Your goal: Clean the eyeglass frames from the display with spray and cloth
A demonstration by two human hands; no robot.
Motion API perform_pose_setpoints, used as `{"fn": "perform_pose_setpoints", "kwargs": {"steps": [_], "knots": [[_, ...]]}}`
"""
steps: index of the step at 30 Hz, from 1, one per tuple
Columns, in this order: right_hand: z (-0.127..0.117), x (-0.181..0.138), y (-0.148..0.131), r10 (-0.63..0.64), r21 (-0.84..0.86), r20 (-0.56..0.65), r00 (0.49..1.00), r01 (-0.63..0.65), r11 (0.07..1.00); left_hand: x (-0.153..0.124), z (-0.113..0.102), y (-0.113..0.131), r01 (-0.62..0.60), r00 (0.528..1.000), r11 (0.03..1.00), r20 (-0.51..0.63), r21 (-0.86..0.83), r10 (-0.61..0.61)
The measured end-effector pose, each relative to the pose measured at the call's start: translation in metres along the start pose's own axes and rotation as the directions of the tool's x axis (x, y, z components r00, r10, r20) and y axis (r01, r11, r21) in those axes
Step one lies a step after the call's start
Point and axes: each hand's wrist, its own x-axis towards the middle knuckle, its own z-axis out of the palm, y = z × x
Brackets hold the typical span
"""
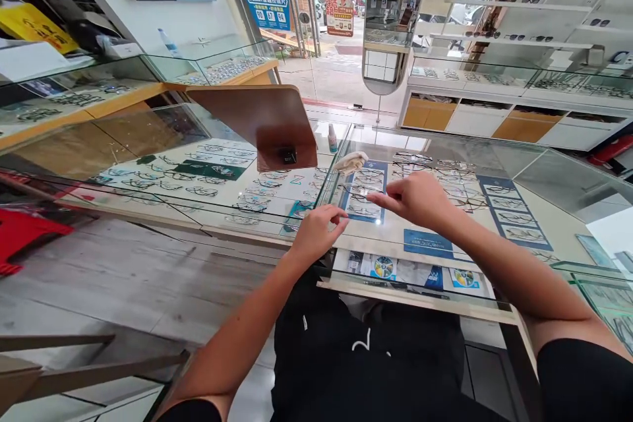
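Note:
My left hand point(319, 231) is at the front edge of the glass counter point(366, 237), its fingers bent together with the tips towards the right. Anything between those fingertips is too small to make out. Higher and to the right is my right hand point(418, 198), curled over the glass with thumb and forefinger towards the left; what it may pinch does not show clearly. The hands are apart. A crumpled whitish cloth point(351, 163) lies on the counter just beyond them, near a small spray bottle point(332, 138) with a pinkish label.
A brown tilted panel on a stand point(277, 122) rises from the counter at the left. Under the glass lie rows of eyeglasses point(202, 191) and a blue card point(428, 243). An oval-ended mirror point(383, 69) stands beyond. A red object point(30, 237) is at far left.

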Motion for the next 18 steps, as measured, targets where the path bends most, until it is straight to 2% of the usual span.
{"fn": "perform_pose_setpoints", "kwargs": {"steps": [2,4,6,8,11,14,18], "knots": [[0.019,-0.020,0.005,-0.019,0.077,0.204,0.979,0.003,0.997,-0.008,0.014,0.001,-0.055,0.998,0.997,-0.009,0.048,0.055],[0.041,-0.039,0.009,-0.085,0.195,0.404,0.911,0.005,0.981,-0.016,0.029,0.001,-0.065,0.998,0.992,0.005,0.111,0.065],[0.066,-0.056,0.013,-0.114,0.247,0.531,0.840,-0.025,0.969,-0.024,0.042,0.000,-0.061,0.998,0.983,0.036,0.173,0.055],[0.093,-0.066,0.018,-0.063,0.217,0.600,0.798,-0.086,0.972,-0.032,0.052,-0.002,-0.069,0.996,0.973,0.066,0.221,0.056],[0.134,-0.072,0.025,0.032,0.178,0.592,0.805,-0.170,0.969,-0.040,0.058,-0.004,-0.054,0.995,0.963,0.091,0.264,0.031],[0.174,-0.064,0.029,0.089,0.168,0.546,0.833,-0.212,0.963,-0.044,0.061,-0.003,0.057,0.995,0.952,0.059,0.300,-0.078],[0.227,-0.036,0.031,0.230,0.087,0.399,0.888,-0.286,0.954,-0.048,0.064,-0.002,0.193,0.980,0.930,-0.007,0.314,-0.201]]}}
